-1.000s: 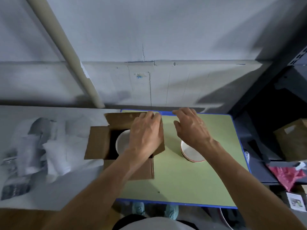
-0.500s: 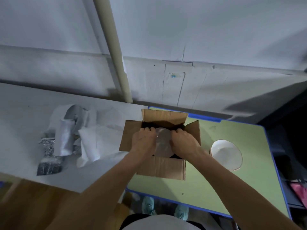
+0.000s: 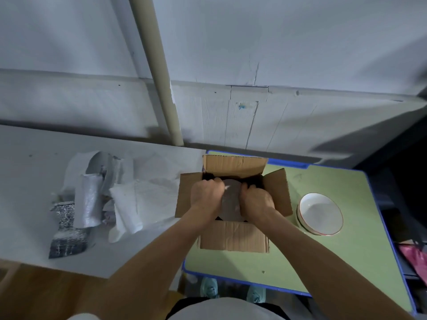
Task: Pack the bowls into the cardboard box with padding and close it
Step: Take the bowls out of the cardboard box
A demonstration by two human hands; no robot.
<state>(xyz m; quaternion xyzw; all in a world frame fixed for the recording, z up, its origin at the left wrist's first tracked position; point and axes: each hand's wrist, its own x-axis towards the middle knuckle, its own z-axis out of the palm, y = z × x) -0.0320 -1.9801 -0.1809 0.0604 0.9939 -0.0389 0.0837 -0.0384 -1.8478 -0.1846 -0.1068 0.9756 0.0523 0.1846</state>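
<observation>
Cannot see the sides of the bowl [image 3: 231, 199], covered by the left grip [image 3: 204, 195] and right grip [image 3: 256, 202] clutching it. Cannot make out the box [image 3: 233, 236] inside below the grips: too dark. Cannot count the stack [image 3: 320, 213] right of the right grip. Farther right, only part of a pink thing [image 3: 412, 255], cut by the edge.

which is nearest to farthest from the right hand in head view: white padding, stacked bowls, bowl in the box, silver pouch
1. bowl in the box, touching the right hand
2. stacked bowls, just right
3. white padding, on the left
4. silver pouch, farthest left
</observation>
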